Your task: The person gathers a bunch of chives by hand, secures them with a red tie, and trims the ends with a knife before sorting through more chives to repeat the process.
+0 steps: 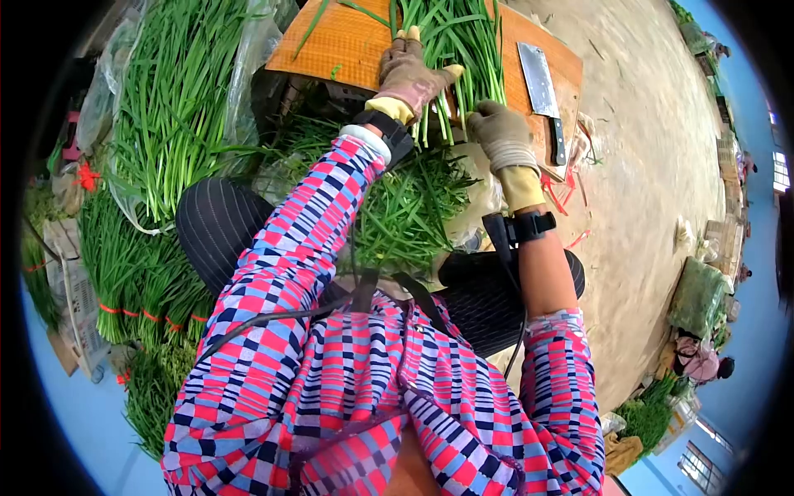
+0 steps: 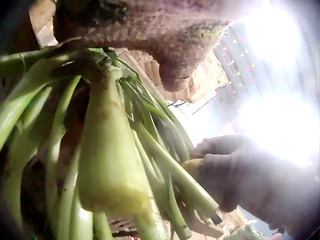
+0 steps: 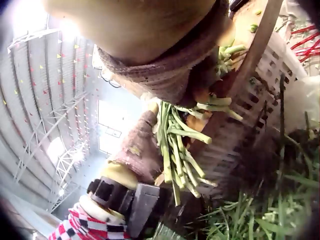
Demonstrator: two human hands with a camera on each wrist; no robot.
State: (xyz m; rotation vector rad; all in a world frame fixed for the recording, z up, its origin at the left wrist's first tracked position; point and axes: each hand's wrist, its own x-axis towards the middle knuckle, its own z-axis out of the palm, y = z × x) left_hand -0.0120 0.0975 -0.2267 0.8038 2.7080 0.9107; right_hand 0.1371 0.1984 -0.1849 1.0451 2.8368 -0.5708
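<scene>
A loose bunch of flat-leaved garlic chives (image 1: 467,41) lies across a wooden board (image 1: 351,37), pale cut ends hanging over the near edge. My gloved left hand (image 1: 409,74) rests over the stalks' left side, fingers extended and thumb spread across them. At the bunch's right side, near the cut ends, my gloved right hand (image 1: 502,136) holds stalks with curled fingers. The left wrist view shows thick stalk ends (image 2: 110,165) close up, with the right hand (image 2: 240,175) beside them. Stalks (image 3: 180,155) dangle below the right hand in the right wrist view.
A cleaver (image 1: 539,78) with a black handle lies at the board's right. Green trimmings (image 1: 413,215) are heaped below, between the knees. Loose chives (image 1: 178,99) in plastic and banded bundles (image 1: 136,264) stand at left. A slatted crate (image 3: 245,120) supports the board. Red ties (image 1: 566,194) lie at right.
</scene>
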